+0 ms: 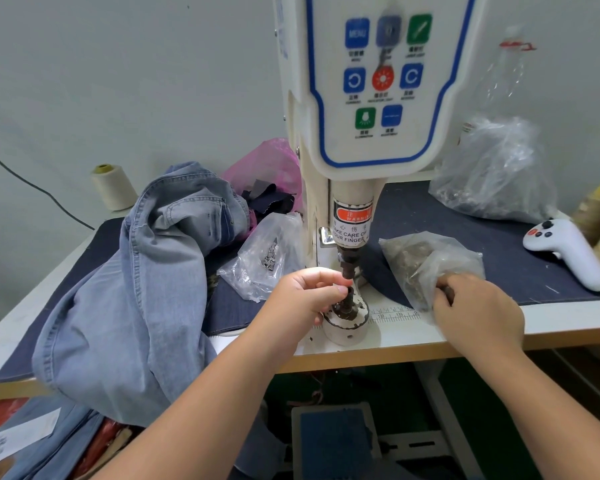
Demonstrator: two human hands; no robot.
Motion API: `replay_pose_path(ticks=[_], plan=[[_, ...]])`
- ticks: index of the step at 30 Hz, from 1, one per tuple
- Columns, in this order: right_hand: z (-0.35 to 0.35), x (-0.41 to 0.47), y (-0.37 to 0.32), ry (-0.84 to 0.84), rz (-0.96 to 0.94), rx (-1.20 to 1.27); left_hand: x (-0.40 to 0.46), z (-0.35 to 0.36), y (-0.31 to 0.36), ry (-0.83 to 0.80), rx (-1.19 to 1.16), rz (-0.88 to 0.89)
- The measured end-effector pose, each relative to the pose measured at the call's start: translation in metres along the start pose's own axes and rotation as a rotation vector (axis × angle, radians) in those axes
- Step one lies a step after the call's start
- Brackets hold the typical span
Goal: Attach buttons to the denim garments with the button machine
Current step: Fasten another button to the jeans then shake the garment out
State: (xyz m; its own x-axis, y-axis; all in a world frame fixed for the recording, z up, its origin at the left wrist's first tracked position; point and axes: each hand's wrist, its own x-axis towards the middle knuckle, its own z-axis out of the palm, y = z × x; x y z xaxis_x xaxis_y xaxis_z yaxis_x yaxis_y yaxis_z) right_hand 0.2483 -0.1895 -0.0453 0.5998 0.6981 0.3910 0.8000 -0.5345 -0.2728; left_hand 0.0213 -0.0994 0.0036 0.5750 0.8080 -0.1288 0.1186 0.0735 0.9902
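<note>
At the centre of the frame stands the cream button machine [371,98], its blue-edged control panel filling the upper middle and its dark punch head [347,263] hanging just above the lower die [347,306]. The left hand [305,299] sits at the die, fingers curled with thumb and forefinger pinched close at the top of the die post; whether a button lies between them cannot be told. The right hand [475,310], at right of centre, reaches into the mouth of a clear plastic bag of brass-coloured buttons [426,261], fingers bent inside the film, the grip hidden. Light blue denim jeans [146,292] lie heaped at left, draped over the table edge [430,344]. A second clear bag of silvery parts [264,258] rests between the jeans and the machine. A white handheld controller [565,251] lies at far right on dark blue cloth [465,209].
</note>
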Motion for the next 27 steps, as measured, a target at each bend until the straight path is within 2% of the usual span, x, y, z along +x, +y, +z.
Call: replay_pose_path(ticks=[17,27], plan=[[0.002,0.001,0.002,-0.004,0.008,-0.007,0.003,-0.004,-0.006,-0.009,0.059,0.002],[0.001,0.000,0.001,0.013,-0.007,-0.010,-0.002,-0.002,-0.013,0.104,0.134,0.212]])
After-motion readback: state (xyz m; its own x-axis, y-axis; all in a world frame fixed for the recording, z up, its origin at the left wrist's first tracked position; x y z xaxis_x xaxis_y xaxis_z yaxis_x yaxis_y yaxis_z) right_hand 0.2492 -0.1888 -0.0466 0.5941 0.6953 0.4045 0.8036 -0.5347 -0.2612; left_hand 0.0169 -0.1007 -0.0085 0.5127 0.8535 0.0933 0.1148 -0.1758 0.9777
